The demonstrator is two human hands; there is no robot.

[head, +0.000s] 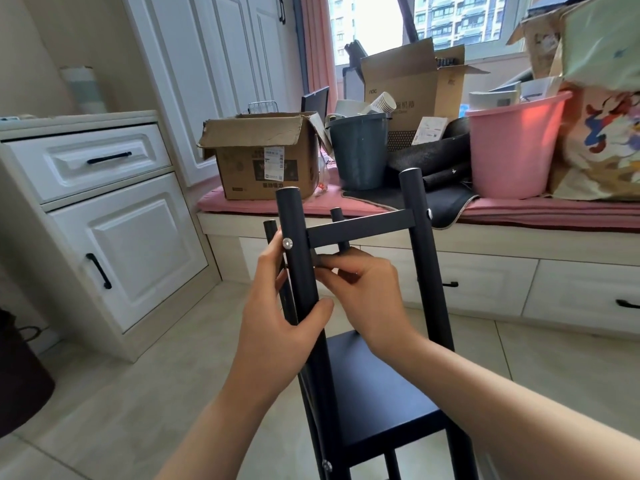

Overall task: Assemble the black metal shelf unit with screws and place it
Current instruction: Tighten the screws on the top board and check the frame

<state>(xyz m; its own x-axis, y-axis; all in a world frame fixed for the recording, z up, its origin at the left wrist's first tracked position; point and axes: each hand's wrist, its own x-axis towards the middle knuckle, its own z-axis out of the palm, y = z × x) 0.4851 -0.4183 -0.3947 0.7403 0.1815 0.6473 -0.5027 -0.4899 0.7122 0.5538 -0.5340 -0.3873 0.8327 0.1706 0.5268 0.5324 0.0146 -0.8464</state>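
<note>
The shelf unit (pixel 360 375) stands upright on the tiled floor (pixel 138 393) right in front of the person, its black posts rising toward the camera and a flat black shelf (pixel 377 386) fixed lower down between them. The left hand (pixel 277 317) is wrapped around the near left post (pixel 298 254), thumb on the front and fingers curled behind — closed firmly on the tube, just under a silver screw (pixel 287 242) that sits in the post's side. The right hand (pixel 363 289) is pinched shut, thumb and fingertips together on something small and dark just inside that post, below the crossbar (pixel 360 226); what it is cannot be made out. The crossbar runs from the left post to the right post (pixel 420 237), where a second screw (pixel 429 213) shows on the outer side. Two rear posts peek up behind, one beside the left hand and one behind the crossbar. Another screw head (pixel 327 465) shows low on the left post near the bottom edge. Behind the unit is a window seat (pixel 519 209) with a pink cushion, crowded with a cardboard box (pixel 263 157), a grey bin (pixel 360 150) holding paper cups, and a pink bucket (pixel 512 147). A white cabinet (pixel 104 216) with black handles stands to the left.
</note>
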